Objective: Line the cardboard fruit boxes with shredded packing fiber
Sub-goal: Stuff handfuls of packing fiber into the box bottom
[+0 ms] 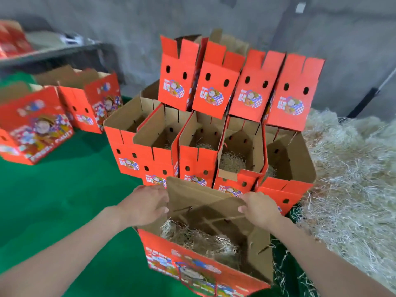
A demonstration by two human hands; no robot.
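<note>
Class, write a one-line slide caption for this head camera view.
Both hands, left and right, grip a fiber-lined box beside the straw pile.

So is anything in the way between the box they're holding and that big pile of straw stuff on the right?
Nothing visible. The held box sits right beside the fiber pile, with both the left hand and the right hand on its far flap. It already has some fiber inside.
</note>
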